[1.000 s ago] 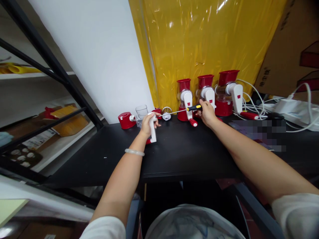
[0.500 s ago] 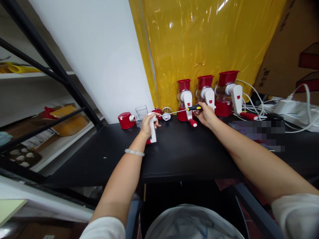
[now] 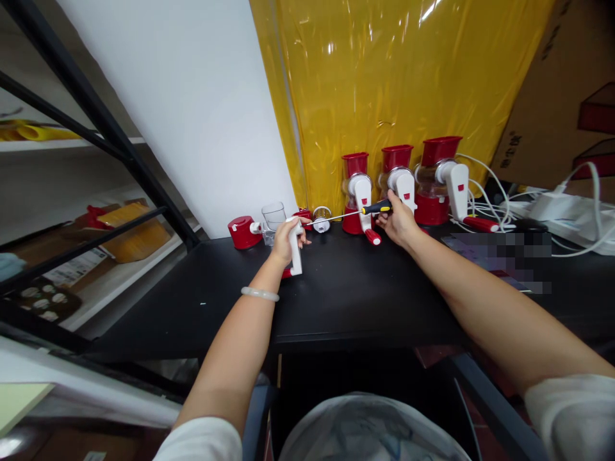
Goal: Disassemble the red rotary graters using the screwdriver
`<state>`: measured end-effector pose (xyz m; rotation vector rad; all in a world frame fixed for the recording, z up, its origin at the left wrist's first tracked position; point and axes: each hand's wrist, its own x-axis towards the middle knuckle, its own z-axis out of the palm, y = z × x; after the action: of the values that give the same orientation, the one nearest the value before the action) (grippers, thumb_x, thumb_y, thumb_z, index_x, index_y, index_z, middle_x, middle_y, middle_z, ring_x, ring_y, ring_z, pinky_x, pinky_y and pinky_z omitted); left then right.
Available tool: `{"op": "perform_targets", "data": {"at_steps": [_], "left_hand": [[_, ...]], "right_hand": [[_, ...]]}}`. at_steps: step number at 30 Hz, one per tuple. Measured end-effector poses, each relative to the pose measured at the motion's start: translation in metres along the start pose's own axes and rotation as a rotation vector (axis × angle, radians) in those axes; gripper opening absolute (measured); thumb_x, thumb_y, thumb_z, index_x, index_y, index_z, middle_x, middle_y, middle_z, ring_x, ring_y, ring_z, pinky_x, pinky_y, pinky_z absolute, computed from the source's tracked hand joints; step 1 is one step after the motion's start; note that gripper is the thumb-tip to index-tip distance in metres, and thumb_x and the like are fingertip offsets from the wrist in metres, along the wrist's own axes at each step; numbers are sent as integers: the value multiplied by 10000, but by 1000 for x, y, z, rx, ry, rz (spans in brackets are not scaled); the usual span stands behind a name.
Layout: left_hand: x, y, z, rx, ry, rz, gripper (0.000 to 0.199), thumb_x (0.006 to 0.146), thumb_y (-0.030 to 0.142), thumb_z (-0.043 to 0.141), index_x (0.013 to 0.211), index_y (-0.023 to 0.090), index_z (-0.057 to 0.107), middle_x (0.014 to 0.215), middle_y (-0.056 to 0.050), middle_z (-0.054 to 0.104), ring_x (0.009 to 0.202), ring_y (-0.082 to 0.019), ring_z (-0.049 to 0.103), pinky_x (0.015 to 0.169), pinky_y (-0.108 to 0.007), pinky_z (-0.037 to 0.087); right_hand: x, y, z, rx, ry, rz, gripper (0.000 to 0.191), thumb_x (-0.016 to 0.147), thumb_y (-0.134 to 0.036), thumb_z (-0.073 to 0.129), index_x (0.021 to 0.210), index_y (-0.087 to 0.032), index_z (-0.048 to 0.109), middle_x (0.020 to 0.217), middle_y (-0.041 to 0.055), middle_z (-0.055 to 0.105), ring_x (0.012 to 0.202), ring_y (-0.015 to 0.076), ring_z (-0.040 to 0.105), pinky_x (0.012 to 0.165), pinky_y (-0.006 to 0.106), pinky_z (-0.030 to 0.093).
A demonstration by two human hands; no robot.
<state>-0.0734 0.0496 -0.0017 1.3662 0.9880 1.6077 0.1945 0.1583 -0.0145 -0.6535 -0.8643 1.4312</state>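
The right hand has shifted its fingers slightly on the screwdriver it grips, which suggests turning; the shaft reaches toward the crank, clasped in the left hand over the table.

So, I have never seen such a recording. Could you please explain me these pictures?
There is no robot here: a person's two bare hands are seen by one camera worn on the head, looking forward and down. The left hand holds a white crank with a red end. The right hand holds a black-and-yellow screwdriver, its shaft pointing toward the crank. On the black table stand three red-and-white devices, with a red round part and a clear plastic part further left.
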Motion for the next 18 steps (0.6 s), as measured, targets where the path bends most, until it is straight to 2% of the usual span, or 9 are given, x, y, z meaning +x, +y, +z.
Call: {"op": "perform_targets", "data": {"at_steps": [3, 10, 14, 18], "left_hand": [[0, 0, 0, 8, 3, 2, 422, 752, 565, 640, 866, 163, 703, 475, 52, 527, 380, -84, 438, 542, -264, 536], [0, 0, 0, 7, 4, -1, 414, 760, 559, 635, 869, 165, 703, 476, 54, 522, 381, -84, 436, 541, -261, 539], [0, 0, 0, 16, 0, 1, 418, 761, 564, 639, 868, 165, 703, 474, 57, 518, 387, -84, 442, 548, -259, 543], [-1, 0, 1, 18, -2, 6, 421, 759, 567, 646, 865, 164, 704, 474, 55, 527, 379, -81, 432, 543, -258, 540]], "right_hand": [[-4, -2, 3, 20, 58, 18, 371, 920, -422, 695, 694, -239, 465, 403, -97, 339, 369, 71, 288, 439, 200, 435], [-11, -7, 8, 147, 19, 75, 255, 947, -256, 589, 706, -219, 515, 480, -66, 447, 417, 69, 356, 483, 185, 462], [-12, -7, 6, 209, -26, 110, 200, 911, -231, 549, 713, -212, 538, 531, -44, 486, 454, 79, 393, 518, 195, 485], [-14, -9, 4, 225, -50, 95, 189, 870, -278, 570, 697, -220, 520, 552, -24, 499, 479, 101, 411, 523, 229, 487]]}}
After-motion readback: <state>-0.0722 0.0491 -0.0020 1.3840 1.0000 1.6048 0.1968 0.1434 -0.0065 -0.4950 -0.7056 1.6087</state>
